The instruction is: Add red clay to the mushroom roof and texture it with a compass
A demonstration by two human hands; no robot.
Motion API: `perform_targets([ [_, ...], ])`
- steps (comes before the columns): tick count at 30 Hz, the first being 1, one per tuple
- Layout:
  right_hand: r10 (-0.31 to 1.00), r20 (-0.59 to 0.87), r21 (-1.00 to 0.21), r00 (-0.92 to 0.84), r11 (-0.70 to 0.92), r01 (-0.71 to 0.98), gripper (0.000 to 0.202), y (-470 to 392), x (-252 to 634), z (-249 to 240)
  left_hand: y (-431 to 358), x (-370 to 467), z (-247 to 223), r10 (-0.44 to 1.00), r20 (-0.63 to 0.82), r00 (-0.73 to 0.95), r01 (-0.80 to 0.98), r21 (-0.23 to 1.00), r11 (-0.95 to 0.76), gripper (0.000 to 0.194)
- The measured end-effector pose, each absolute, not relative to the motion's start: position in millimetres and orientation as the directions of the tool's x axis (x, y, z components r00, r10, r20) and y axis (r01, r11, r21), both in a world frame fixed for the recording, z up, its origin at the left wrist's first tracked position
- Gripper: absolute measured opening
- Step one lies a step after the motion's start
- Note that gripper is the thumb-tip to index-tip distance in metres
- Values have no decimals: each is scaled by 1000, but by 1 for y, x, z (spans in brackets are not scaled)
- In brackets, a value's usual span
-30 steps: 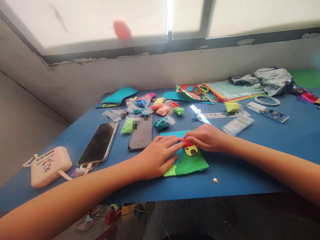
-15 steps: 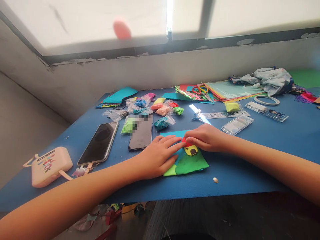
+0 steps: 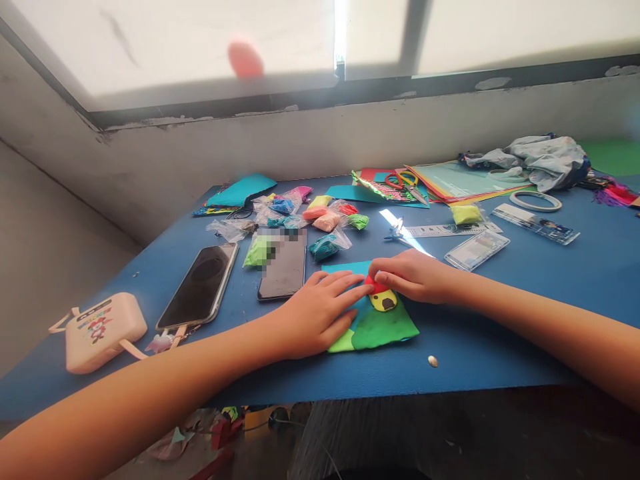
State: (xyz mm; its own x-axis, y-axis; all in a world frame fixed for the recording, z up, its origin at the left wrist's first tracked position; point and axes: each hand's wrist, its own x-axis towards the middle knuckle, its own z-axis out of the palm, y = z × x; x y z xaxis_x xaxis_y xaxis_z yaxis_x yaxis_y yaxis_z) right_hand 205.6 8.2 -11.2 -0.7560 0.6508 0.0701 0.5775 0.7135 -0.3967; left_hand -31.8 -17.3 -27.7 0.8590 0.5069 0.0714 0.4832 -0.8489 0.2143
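Note:
A blue card with a green clay area (image 3: pixel 385 325) lies near the table's front edge. On it is a yellow clay face (image 3: pixel 384 301) with dark spots and a red top (image 3: pixel 373 285). My left hand (image 3: pixel 320 313) rests flat on the card's left part, fingers spread, its index fingertip against the red clay. From the right, my right hand (image 3: pixel 407 275) touches the red top with its fingers bent together; whether anything is pinched between them is hidden.
Clay packets (image 3: pixel 327 245) and two phones (image 3: pixel 199 285) lie behind and left, beside a pink case (image 3: pixel 106 332). Further right are a ruler (image 3: pixel 440 229), clear boxes (image 3: pixel 477 251), a tape roll (image 3: pixel 535 201) and scissors (image 3: pixel 407 183). A small white object (image 3: pixel 433 361) sits near the front edge.
The whole view has shifted very slightly. My right fingers have moved a little on the red clay; my left hand stays in place.

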Motion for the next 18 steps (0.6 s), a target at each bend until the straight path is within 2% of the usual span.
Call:
perform_targets([
  [7,595,216,-398,-774,778,487,63,9,210,-20,-20,-31,-21,474,69,878,436,295,-850,51],
  [12,503,414,-284,-759,863,417,63,10,212,-24,-19,-31,-20,453,-11,891,432,320,-843,52],
  [14,488,444,-251,-751,873,419,62,10,212,-24,-19,-31,-21,453,-17,891,435,315,-843,53],
  [18,479,453,-264,-752,878,400,58,9,212,-23,-19,-31,-22,456,-21,890,441,297,-847,51],
])
